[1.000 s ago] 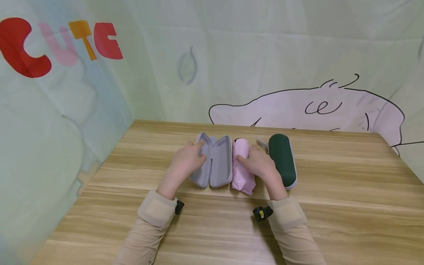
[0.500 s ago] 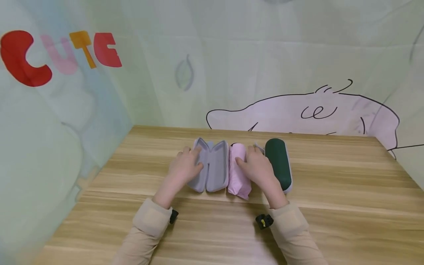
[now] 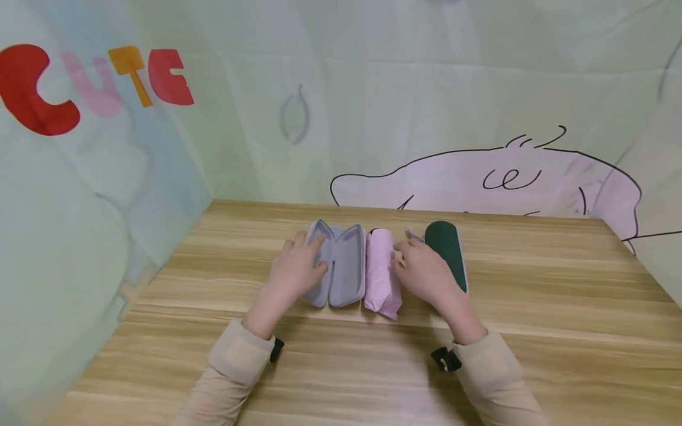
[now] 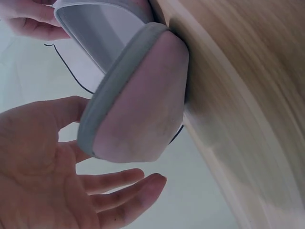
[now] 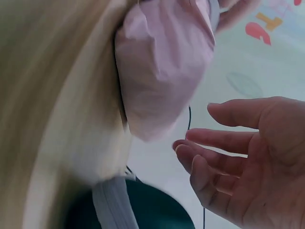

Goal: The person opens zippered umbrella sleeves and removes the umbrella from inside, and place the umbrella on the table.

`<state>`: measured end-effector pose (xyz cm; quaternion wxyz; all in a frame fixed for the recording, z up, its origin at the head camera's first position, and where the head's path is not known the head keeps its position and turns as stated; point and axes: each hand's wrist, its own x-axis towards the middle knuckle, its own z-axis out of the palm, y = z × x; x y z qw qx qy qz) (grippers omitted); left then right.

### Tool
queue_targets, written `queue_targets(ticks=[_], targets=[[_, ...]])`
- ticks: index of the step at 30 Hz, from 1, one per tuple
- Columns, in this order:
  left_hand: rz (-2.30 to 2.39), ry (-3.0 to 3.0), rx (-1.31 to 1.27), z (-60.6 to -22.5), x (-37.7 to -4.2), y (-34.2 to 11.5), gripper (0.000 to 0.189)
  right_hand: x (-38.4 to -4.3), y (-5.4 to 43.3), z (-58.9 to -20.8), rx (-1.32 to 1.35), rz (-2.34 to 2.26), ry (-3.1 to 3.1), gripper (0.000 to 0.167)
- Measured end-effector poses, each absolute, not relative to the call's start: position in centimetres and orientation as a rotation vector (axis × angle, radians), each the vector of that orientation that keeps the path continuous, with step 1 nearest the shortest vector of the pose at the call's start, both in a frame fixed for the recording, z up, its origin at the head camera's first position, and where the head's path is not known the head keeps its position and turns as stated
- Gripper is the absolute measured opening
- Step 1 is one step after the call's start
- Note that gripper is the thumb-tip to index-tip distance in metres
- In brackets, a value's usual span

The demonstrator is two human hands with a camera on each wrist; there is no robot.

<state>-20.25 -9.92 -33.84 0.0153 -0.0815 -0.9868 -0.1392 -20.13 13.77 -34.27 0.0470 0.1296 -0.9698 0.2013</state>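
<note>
A hard zip case (image 3: 348, 266) with grey lining lies spread open in the head view. My left hand (image 3: 296, 266) is at its left half, thumb and index finger over the rim and inside. The other left fingers (image 4: 128, 191) extend outside the case's pinkish shell (image 4: 143, 105) in the left wrist view. Beside the case lies a pink fabric-wrapped roll (image 3: 380, 272) with a dark far end. My right hand (image 3: 426, 269) hovers between the roll and a dark green case (image 3: 445, 239), fingers loosely bent, holding nothing. It partly hides the green case in the head view.
A grey strap (image 3: 412, 235) sticks out at the green case's far left. All items lie on a wood-grain table (image 3: 341, 378), against a printed cloth backdrop (image 3: 426, 106) along the back and left.
My right hand has moved off the pink roll, rightward over the green case. My left hand stays at the open case. The head view has shifted slightly.
</note>
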Motion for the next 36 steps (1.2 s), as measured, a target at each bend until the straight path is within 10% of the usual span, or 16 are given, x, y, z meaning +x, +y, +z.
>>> queue_targets(ticks=[36], targets=[[-0.323,-2.974,-0.283,-32.9,-18.8,-8.0,0.055,-21.3,19.5,-34.0,0.655,0.383,-2.786,0.03]])
